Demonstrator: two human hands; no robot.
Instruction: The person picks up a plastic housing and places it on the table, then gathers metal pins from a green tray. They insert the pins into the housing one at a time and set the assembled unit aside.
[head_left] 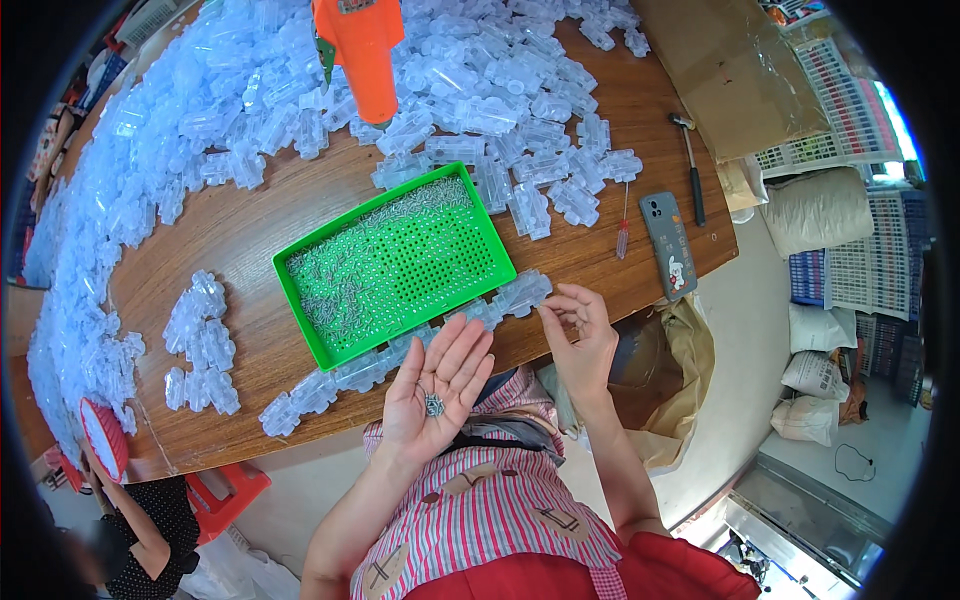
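My left hand (436,385) is palm up in front of the green basket, cupping a little pile of small metal screws (434,405). Just right of it, my right hand (580,335) has its fingers bent and thumb drawn toward them; anything between the fingertips is too small to make out. It is close to the right end of a row of clear plastic parts (522,294) along the table's near edge. Behind the row lies the shallow green perforated basket (393,254), slanted, with many more such screws spread over its left and far side.
A large heap of clear plastic parts (440,90) covers the table's far side; a smaller cluster (203,345) sits left. An orange power tool (368,60) hangs overhead. To the right are a screwdriver (622,235), phone (668,245) and hammer (692,170). Another person (140,530) sits lower left.
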